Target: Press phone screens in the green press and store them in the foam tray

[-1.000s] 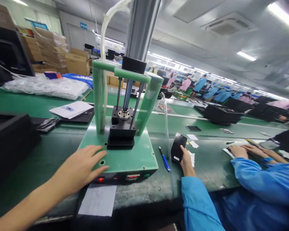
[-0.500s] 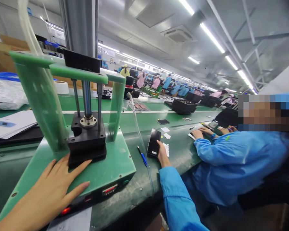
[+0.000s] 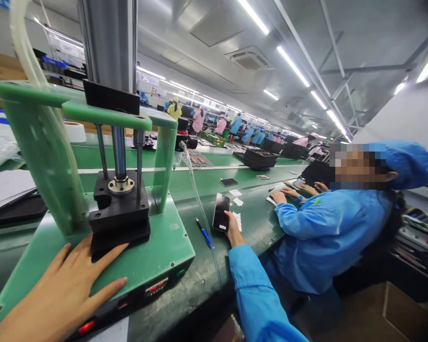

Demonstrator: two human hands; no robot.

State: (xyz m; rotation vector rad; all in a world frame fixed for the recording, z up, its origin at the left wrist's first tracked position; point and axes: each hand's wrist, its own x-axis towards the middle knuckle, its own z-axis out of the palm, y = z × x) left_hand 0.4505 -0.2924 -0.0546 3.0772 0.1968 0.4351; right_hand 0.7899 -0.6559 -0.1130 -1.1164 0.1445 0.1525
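My left hand lies flat with fingers spread on the green base plate of a small press. Its fingertips touch the foot of the black fixture block under the steel column. My right hand, in a blue sleeve, grips the edge of a black phone that stands tilted on the dark green belt. A blue pen lies between press and phone.
A clear tube hangs beside the press. The press front has a lit red button and a display. A co-worker in blue sits close on the right, hands on the belt. Another phone and a black tray lie farther along.
The view has swung right and nearer to the press. My left hand slid from the base plate's front corner up to the black block. My right hand keeps holding the phone.
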